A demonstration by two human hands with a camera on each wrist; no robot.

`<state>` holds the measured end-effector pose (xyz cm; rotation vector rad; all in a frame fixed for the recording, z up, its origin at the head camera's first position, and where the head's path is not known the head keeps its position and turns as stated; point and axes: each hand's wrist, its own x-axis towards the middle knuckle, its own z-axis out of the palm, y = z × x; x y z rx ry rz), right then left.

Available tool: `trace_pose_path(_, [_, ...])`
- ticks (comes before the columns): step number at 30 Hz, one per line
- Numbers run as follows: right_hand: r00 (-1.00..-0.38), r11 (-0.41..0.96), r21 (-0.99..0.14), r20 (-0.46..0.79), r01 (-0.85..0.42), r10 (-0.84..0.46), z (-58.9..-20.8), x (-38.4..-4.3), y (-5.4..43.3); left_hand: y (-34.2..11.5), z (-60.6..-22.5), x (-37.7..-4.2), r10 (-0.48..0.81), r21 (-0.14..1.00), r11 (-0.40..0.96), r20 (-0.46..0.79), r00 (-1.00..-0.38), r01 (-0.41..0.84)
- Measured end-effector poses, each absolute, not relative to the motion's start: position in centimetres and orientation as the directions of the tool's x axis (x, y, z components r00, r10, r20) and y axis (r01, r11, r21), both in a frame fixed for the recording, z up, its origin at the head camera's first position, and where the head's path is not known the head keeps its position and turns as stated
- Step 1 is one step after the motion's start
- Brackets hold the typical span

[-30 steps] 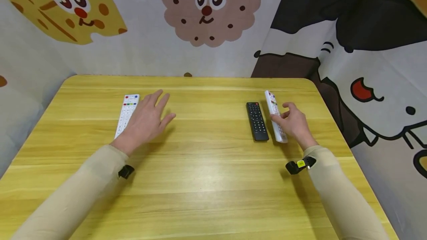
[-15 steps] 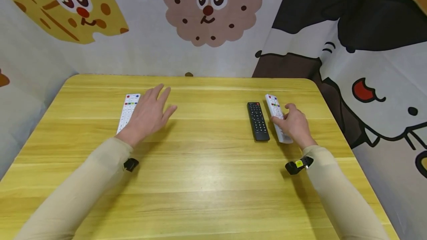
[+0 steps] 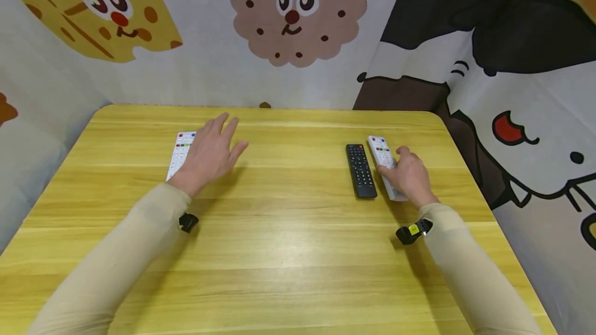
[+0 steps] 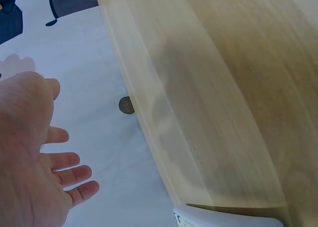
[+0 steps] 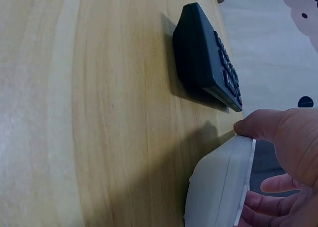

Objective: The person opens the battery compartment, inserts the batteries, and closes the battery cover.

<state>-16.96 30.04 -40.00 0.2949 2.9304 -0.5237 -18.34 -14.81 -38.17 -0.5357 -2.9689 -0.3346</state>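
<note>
My right hand [image 3: 410,176] grips a white remote control [image 3: 382,154] on the right side of the table, with the thumb at its left edge. In the right wrist view, the thumb of that hand [image 5: 298,147] meets one edge of the white remote [image 5: 218,187], and the other fingers lie toward its far side. Just left of it lies a black remote control [image 3: 361,172], roughly parallel. Over on the left, my left hand [image 3: 208,151] hovers with fingers spread, holding nothing. It partly hides a second white remote [image 3: 179,156], whose edge [image 4: 223,219] shows in the left wrist view.
The wooden table [image 3: 279,252] has rounded far corners. Behind it and at its sides hangs a curtain [image 3: 200,76] printed with cartoon figures. Each wrist carries a small black camera; one is the right wrist camera [image 3: 407,235].
The right-hand white remote has gone from tilted to lying flatter, its top end shifting slightly toward me and the black remote. My left hand has drifted slightly up and right, fingers still spread.
</note>
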Motion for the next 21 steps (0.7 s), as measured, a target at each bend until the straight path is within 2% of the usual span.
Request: trace_pose_path(21, [-0.969,0.94,-0.264,-0.179,0.217,0.173,-39.9,-17.8,28.8,-15.2,-38.5,-20.0,0.292,0.206,0.928,0.121,-0.949,0.312])
